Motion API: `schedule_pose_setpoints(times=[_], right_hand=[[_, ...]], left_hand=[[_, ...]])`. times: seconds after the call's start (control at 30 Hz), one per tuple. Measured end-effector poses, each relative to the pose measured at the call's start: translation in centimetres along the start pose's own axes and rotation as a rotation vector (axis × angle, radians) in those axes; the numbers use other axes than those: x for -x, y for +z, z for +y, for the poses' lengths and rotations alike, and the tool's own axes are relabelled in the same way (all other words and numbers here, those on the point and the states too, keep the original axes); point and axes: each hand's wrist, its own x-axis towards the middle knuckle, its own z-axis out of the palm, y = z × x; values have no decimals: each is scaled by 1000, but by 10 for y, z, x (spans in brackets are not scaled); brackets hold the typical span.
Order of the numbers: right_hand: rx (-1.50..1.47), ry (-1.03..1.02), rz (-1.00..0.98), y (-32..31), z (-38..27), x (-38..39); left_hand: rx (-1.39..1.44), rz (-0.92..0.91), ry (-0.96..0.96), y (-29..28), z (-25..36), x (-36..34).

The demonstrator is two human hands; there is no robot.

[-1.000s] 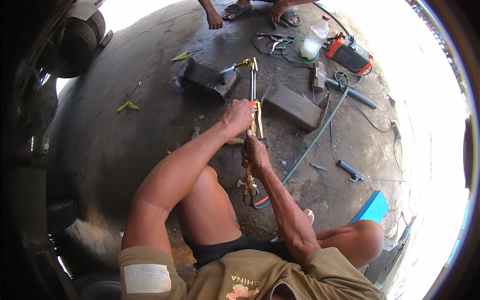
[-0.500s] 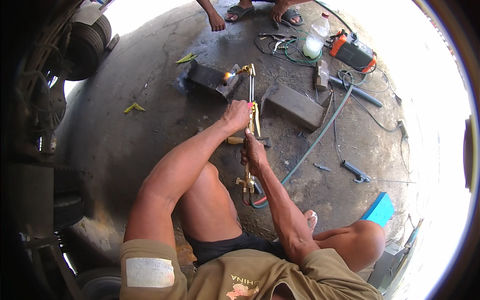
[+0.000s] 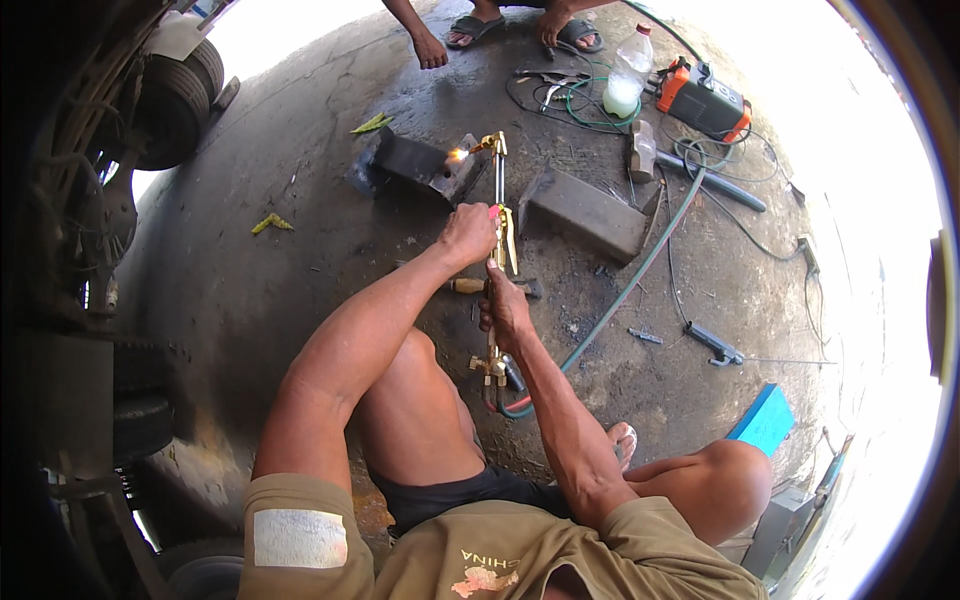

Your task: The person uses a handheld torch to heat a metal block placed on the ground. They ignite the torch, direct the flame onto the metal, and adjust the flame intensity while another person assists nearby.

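Note:
My left hand [image 3: 470,234] is closed round the front part of a brass cutting torch [image 3: 499,178], just behind its steel tubes. Farther back, my right hand [image 3: 508,310] wraps the torch's handle, its thumb lying along the top. A small orange flame at the torch's tip meets the plate end of a dark steel box section [image 3: 420,165] on the ground. To the right of the torch lies a second steel box section [image 3: 585,213]. A hammer with a wooden handle [image 3: 467,286] lies partly hidden beneath the torch. Red and green hoses leave the torch's rear.
Across from me a person's hand [image 3: 430,51] hangs near sandals. A plastic bottle [image 3: 628,72], an orange-and-black welding machine [image 3: 704,101], a sledgehammer head [image 3: 642,152] and cables lie at the far right. An electrode holder [image 3: 712,343] and a blue box [image 3: 764,418] are nearer. Tyres [image 3: 165,108] stand left.
The flame at the torch tip looks more orange and less blue. Both hands keep their hold, and the torch has barely shifted. The whole view has moved slightly.

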Motion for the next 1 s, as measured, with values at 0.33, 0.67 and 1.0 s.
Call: schedule_pose_setpoints(times=[0.33, 0.67, 1.0], right_hand=[[4, 11, 10, 0, -1, 1], [-11, 12, -7, -3, 0, -1], [-160, 3, -200, -24, -1, -1]], left_hand=[[43, 28, -23, 6, -8, -6], [50, 4, -74, 5, -3, -9], [-28, 61, 47, -27, 39, 6]])
